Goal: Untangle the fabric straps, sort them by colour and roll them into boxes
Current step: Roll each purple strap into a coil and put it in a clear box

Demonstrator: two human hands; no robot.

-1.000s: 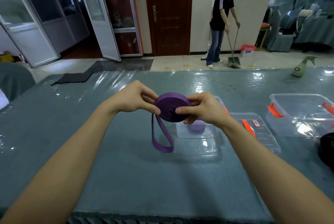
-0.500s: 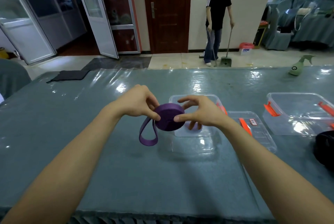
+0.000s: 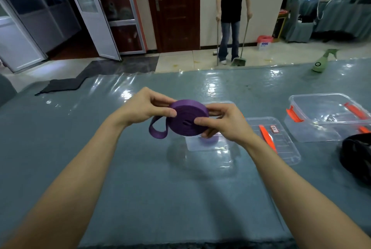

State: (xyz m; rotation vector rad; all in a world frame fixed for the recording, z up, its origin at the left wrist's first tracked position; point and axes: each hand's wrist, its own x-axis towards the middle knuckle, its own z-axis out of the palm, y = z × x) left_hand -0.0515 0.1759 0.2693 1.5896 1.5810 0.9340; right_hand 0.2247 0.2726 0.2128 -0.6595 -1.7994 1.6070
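A purple fabric strap (image 3: 186, 117) is wound into a flat roll and held above the table between both hands. My left hand (image 3: 144, 106) pinches its left edge, thumb on top. My right hand (image 3: 222, 123) grips its right side, thumb pressing the face near the centre. A short loose loop of strap hangs from the roll's lower left. Right below and behind the roll stands a clear plastic box (image 3: 206, 144) with another purple roll inside, partly hidden by my right hand.
A clear lid with orange clips (image 3: 281, 144) lies right of the box. A second clear box with orange latches (image 3: 329, 118) stands at the right. A black strap bundle (image 3: 357, 156) sits at the right edge. A green spray bottle (image 3: 321, 61) stands far right. A person sweeps beyond the table.
The hanging tail has shortened from a long loop to a short one as the roll was wound. The roll now lies flatter, and the hands have turned around it.
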